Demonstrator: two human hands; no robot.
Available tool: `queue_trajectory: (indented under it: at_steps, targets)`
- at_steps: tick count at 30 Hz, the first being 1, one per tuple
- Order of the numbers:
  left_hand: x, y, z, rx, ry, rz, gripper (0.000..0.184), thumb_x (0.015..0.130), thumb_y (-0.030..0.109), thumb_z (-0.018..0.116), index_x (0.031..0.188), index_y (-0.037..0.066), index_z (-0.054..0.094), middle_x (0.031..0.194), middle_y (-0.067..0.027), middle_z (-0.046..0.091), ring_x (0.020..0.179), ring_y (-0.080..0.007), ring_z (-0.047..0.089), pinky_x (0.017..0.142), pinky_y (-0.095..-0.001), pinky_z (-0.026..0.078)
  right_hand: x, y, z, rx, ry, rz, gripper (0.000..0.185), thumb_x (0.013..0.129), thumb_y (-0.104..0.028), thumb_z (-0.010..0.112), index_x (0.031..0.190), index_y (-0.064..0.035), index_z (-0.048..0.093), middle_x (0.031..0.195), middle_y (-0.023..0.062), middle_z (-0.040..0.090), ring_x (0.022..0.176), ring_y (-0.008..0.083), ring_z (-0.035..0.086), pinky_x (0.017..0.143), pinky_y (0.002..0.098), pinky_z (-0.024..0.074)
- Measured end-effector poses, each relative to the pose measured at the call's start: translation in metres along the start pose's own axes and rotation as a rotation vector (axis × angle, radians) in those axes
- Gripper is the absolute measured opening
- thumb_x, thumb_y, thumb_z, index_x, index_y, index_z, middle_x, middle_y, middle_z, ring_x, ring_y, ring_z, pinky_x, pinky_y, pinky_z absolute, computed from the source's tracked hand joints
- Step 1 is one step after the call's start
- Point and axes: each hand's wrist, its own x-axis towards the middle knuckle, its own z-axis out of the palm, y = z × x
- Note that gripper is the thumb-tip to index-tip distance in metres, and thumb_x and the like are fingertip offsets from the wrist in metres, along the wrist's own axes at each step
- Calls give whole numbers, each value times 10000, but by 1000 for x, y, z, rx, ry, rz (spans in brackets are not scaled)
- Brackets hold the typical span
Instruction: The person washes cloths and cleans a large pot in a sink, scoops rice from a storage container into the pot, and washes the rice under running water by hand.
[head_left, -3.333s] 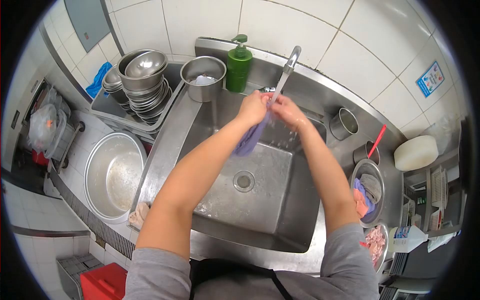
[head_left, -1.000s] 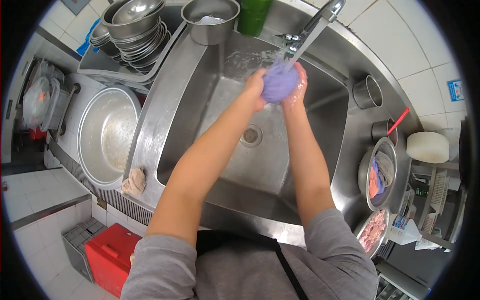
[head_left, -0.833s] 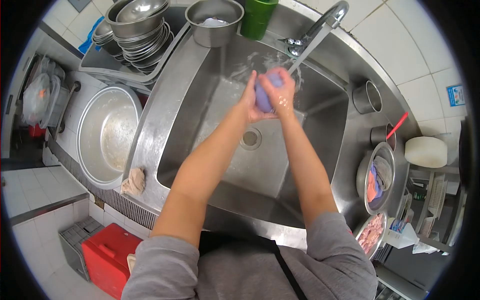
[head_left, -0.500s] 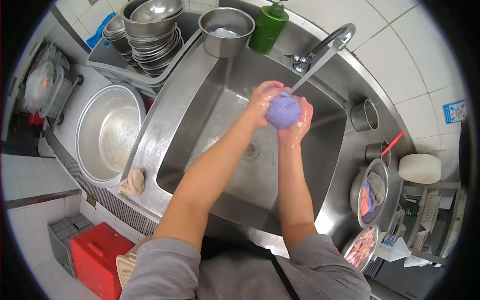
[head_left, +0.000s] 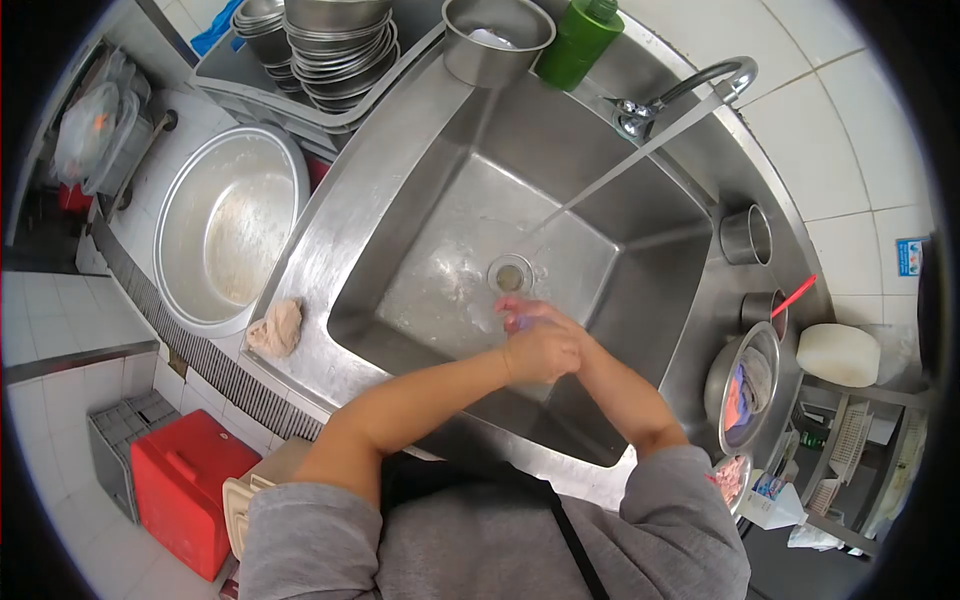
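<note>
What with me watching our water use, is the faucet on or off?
On: a stream of water runs from the faucet down into the sink.

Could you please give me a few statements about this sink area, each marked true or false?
1. Water is running from the faucet into the sink. True.
2. The beige cloth lies inside the sink. False: the beige cloth is on the metal surface to its left.
3. The green bottle stands beside a steel pot. True.
4. The hands are far apart. False: the left hand and right hand are together, with a little purple showing.
</note>
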Motion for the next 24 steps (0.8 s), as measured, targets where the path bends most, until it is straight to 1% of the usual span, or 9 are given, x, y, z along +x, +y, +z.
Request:
queue_trajectory:
  at_steps: [1, 5, 7, 11, 15, 18, 21, 23, 24]
  targets:
    - [-8, 4, 7, 19, -106, 61, 41, 593, 174, 574, 628, 157, 560, 720, -3, 556, 720, -196, 545, 655, -334, 443, 8, 6, -12, -73, -119, 153, 359, 701, -101, 563, 1044, -88, 456, 689, 17, 513, 646, 94, 496, 557, 243, 401]
    - [-28, 11, 32, 55, -394, 200, 122, 635, 236, 542, 613, 125, 588, 711, -27, 575, 765, -197, 569, 653, -332, 457, 3, 3, 38, -720, 41, 311, 388, 634, -113, 604, 1000, -88, 478, 678, 48, 524, 650, 133, 517, 560, 281, 412]
    - [-31, 18, 36, 136, -604, 80, 140, 645, 239, 532, 628, 121, 605, 730, -30, 590, 794, -200, 571, 667, -333, 458, 8, 3, 49, -1185, 114, 332, 372, 617, -116, 607, 969, -84, 491, 693, 73, 537, 671, 164, 531, 569, 306, 419]
    - [-34, 18, 41, 119, -895, -155, 190, 682, 228, 525, 774, 102, 633, 853, -66, 602, 873, -231, 551, 744, -342, 433, 27, 23, 52, -1407, 279, 225, 352, 609, -93, 577, 953, -67, 505, 739, 160, 559, 718, 270, 555, 601, 358, 431]
    - [-103, -27, 144, -296, -422, -739, 262, 770, 185, 451, 961, 56, 576, 1019, -128, 555, 965, -303, 499, 833, -395, 378, 48, 40, 70, -1608, 429, 40, 289, 631, -46, 524, 919, -45, 506, 800, 226, 567, 774, 343, 565, 645, 416, 439]
    - [-115, -24, 125, -308, -453, -773, 265, 769, 194, 471, 975, 57, 564, 1030, -132, 542, 971, -291, 492, 836, -370, 374, 56, 42, 78, -1618, 568, -98, 217, 656, -31, 491, 873, -28, 500, 795, 242, 567, 769, 372, 567, 652, 444, 441]
    - [-82, -4, 58, -212, -638, -625, 270, 759, 200, 499, 983, 60, 557, 1037, -128, 537, 971, -284, 491, 841, -365, 370, 37, 34, 87, -1491, 796, -292, 167, 675, -43, 480, 840, -22, 496, 752, 241, 567, 737, 378, 569, 625, 447, 447]
    - [-32, 29, -1, -17, -923, -276, 274, 740, 199, 530, 978, 66, 558, 1035, -116, 544, 965, -286, 496, 846, -389, 369, 2, 20, 95, -1405, 977, -487, 142, 691, -68, 483, 829, -39, 506, 708, 225, 566, 704, 371, 569, 606, 439, 451]
    - [-26, 36, -10, -3, -870, -188, 249, 734, 192, 539, 948, 69, 569, 1028, -110, 548, 958, -279, 500, 839, -380, 376, -22, 14, 97, -1382, 1052, -604, 129, 704, -87, 486, 826, -57, 516, 684, 210, 565, 684, 364, 570, 600, 432, 453]
